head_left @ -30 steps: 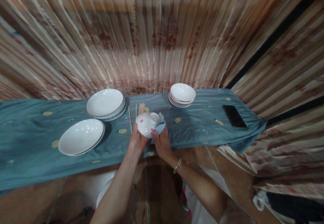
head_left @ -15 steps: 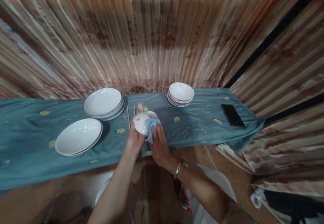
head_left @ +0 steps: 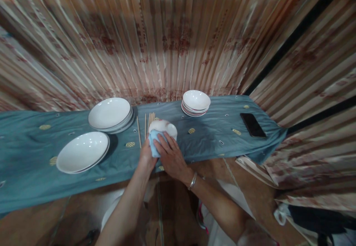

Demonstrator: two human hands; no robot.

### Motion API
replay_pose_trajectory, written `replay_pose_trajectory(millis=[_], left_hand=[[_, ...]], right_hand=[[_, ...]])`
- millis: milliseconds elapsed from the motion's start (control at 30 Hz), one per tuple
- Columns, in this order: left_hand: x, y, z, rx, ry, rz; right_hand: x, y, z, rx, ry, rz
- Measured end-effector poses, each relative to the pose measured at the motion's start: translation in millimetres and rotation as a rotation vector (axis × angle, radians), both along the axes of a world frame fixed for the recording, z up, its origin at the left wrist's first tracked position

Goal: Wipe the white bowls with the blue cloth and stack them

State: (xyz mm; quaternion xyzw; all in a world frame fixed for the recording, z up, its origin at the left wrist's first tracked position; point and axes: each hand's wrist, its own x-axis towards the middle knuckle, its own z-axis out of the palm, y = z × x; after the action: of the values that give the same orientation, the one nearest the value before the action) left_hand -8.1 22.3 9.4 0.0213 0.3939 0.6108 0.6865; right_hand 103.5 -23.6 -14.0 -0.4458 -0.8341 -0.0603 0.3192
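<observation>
My left hand (head_left: 148, 156) grips a white bowl (head_left: 172, 130) from its left side, above the front part of the table. The bowl is tipped so that its outer side and foot face me. A light blue cloth (head_left: 155, 144) lies against the bowl's outside, pressed there by my right hand (head_left: 171, 157), which wears a silver bangle. Just beyond the bowl, several wooden chopsticks (head_left: 139, 129) lie on the cloth-covered table, partly hidden by the bowl and cloth.
A stack of plates (head_left: 109, 113) and a pair of shallow dishes (head_left: 83, 152) stand on the left of the teal tablecloth (head_left: 25, 153). Stacked small bowls (head_left: 196, 100) sit at the back. A black phone (head_left: 253, 125) lies at right. Pleated curtains (head_left: 178, 46) hang behind.
My right hand has slid the blue cloth leftward over the bowl, covering more of its outside. The bowl has turned, and its red mark no longer shows at the left.
</observation>
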Motion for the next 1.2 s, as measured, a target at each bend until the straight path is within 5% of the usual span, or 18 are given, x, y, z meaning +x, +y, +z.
replay_pose_trajectory(millis=[367,667,967,1200], left_hand=[[12.8,-8.7,3.3,0.271,0.269,-0.117],[21.2,-18.7,11.9,0.344,0.292,-0.268],[23.2,-19.9,13.8,0.230,0.224,-0.212],[20.1,-19.9,13.8,0.229,0.225,-0.215]], right_hand=[[14.4,11.0,31.2,-0.050,0.084,-0.009],[30.6,38.1,47.2,-0.128,0.471,-0.042],[49.0,70.3,34.0,-0.554,1.115,-0.168],[50.5,82.5,9.9,-0.726,1.480,-0.252]])
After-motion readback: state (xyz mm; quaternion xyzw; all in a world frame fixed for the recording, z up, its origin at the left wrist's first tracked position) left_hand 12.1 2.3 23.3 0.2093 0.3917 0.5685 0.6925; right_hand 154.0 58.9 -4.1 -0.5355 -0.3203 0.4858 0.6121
